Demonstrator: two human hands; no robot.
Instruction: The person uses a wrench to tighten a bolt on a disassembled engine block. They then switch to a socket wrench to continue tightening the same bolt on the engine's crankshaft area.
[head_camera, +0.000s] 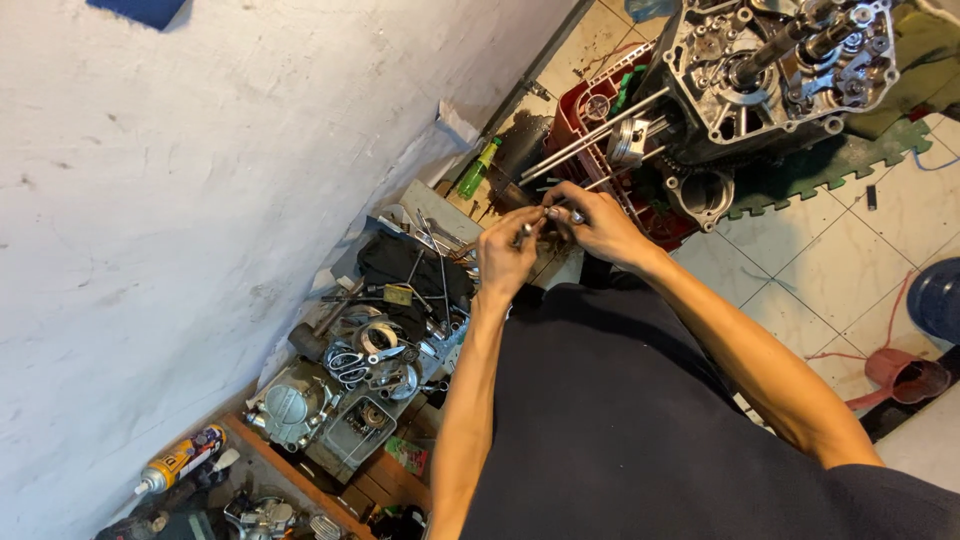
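Down by the wall we spot a yellow spray can (181, 458) and, farther up, a green bottle (477, 168) — our left hand (507, 252) and right hand (598, 222) both pinch a small silvery metal part (553, 214) before the engine (770, 70).

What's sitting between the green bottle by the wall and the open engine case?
In the head view, between the green bottle and the engine case sits a red crate, crossed by long metal studs carrying a piston.

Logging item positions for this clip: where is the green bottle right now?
In the head view, the green bottle leans at the foot of the white wall, left of the red crate and just above both hands.
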